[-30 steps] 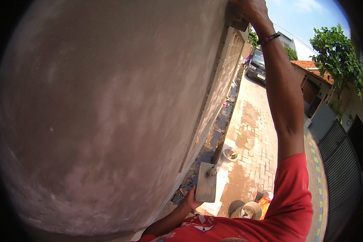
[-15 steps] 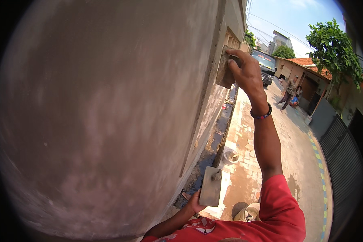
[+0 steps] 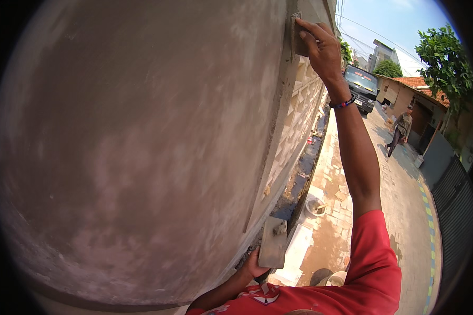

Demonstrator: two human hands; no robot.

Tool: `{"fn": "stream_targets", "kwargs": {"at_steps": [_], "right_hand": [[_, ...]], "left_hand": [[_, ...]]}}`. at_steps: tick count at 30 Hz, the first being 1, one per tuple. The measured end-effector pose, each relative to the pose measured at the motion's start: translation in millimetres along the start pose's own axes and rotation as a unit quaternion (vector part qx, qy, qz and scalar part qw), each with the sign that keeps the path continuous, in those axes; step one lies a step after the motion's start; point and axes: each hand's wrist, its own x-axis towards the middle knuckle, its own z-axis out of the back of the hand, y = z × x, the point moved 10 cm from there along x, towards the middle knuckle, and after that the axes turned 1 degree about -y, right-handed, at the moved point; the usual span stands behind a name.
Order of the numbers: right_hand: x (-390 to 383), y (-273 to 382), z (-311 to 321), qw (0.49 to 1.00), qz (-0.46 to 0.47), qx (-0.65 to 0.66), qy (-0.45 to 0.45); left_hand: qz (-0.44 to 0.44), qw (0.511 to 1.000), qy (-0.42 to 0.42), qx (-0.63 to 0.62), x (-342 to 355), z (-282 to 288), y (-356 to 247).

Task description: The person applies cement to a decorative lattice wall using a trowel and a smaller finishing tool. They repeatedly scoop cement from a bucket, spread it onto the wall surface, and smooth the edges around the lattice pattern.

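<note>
the wall (image 3: 142,157) fills the left: grey-brown, mostly smooth, with paler, cloudy patches and a lighter, scuffed band low down. its right edge is rougher.

at the bottom, just right of the wall, the left hand (image 3: 253,266) grips the board (image 3: 271,254) by its lower left side; some of its fingers are hidden behind it. the board is a flat, grey-brown rectangle with smeared faces, and a small, rough grey lump (image 3: 280,227) sits near its top end. behind it runs the dark, wet ditch (image 3: 299,181), and next to that lies a pale sheet (image 3: 295,253).

high up, at the wall's right edge, is the float (image 3: 301,48), a small, dark grey-brown slab with a worn, crusted rim, held nearly upright. the right hand (image 3: 323,50) pinches it between thumb and fingers, forefinger stretched along its top. how firmly it meets the wall can't be told.

on the paving below stands the pail (image 3: 315,214), pale and round, with grey stuff inside and a light stick (image 3: 322,206) leaning over its rim. lower down, partly covered by the red sleeve (image 3: 373,247), is the tub (image 3: 342,274), cream-coloured; its contents are unclear.
</note>
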Motion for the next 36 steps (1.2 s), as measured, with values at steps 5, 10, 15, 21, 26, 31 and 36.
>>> {"fn": "stream_targets", "kwargs": {"at_steps": [5,10,15,21,26,31,36], "right_hand": [[-54,-33,-12,0.994,-0.080,-0.040,0.063],[-47,-23,31,0.991,-0.130,-0.014,-0.043],[8,44,38,0.982,0.021,-0.183,-0.050],[44,71,6,0.951,-0.074,-0.300,0.028],[44,46,-27,0.916,-0.093,-0.367,0.135],[-32,47,-43,0.910,-0.077,-0.368,0.176],[-88,52,-43,0.903,-0.151,-0.322,0.241]], "left_hand": [[0.005,1.000,-0.008,0.008,4,-12,-2],[0.006,1.000,-0.016,0.001,10,-13,-1],[0.001,0.999,-0.037,0.029,13,-8,3],[0.021,0.999,0.023,-0.006,14,-13,10],[0.022,0.998,-0.049,0.025,12,17,11],[0.040,0.999,0.014,-0.007,11,-6,19],[0.046,0.999,-0.012,-0.009,4,3,24]]}}
